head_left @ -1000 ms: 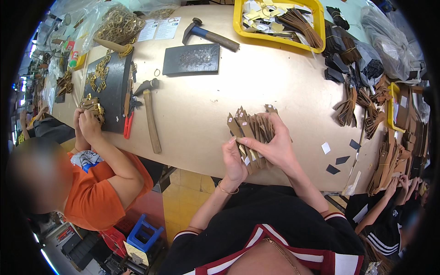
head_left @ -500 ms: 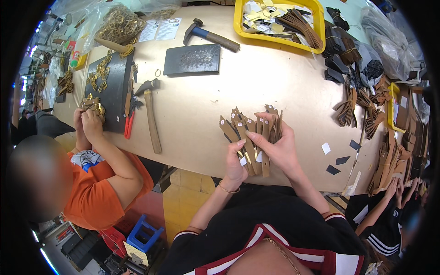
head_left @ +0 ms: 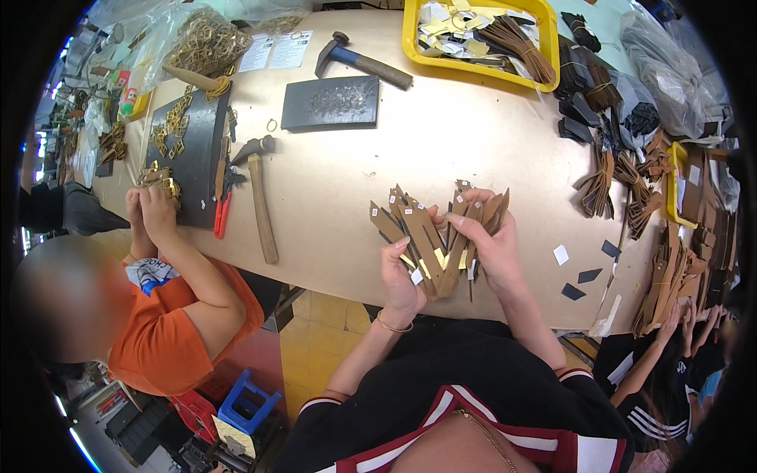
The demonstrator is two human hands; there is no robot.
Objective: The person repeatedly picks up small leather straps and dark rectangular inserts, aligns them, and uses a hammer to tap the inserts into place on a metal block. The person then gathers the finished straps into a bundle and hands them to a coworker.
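Pale table [head_left: 371, 189] spreads under and beyond the brown strips [head_left: 424, 240], which are held in a fan near its front edge. Nearest, at the strips' left side, the left hand [head_left: 404, 282] seems to hold the larger share, thumb in front, fingers closed narrow around them. At their right side the right hand [head_left: 498, 256] grips another bunch between thumb and fingers; how many pieces, I cannot tell. Small white labels [head_left: 408, 211] sit on several upper ends.

The step in hand appears to be parting the bundle; the next move would call for a light pinch on the right, while the left keeps the rest from sliding.

Right of the strips lie a white slip [head_left: 561, 255] and dark offcuts [head_left: 589, 276]; left of them, a wooden-handled hammer [head_left: 261, 206]. Farther beyond the strips are a black slab [head_left: 330, 106], a blue-necked hammer [head_left: 359, 65] and a yellow tray [head_left: 409, 30].
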